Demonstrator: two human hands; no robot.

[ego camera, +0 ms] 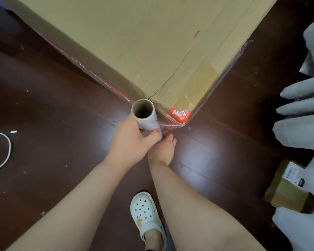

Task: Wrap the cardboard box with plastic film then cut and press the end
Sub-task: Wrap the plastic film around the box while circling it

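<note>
A large cardboard box (138,42) stands on the dark floor, its near corner pointing at me. Clear plastic film (172,124) clings to the box's sides and stretches over an orange label at that corner. The film roll (143,113), a cardboard tube seen end-on, stands upright against the corner. My left hand (130,140) grips the roll's upper part. My right hand (163,151) is lower, partly hidden behind the left hand, its fingers at the roll's bottom end; what they hold is not plain.
Grey bulky bags (304,113) lie at the right with a small cardboard parcel (288,192) below them. A white cord (5,154) lies on the dark wooden floor (53,115) at the left. My foot in a white clog (147,214) stands below my arms.
</note>
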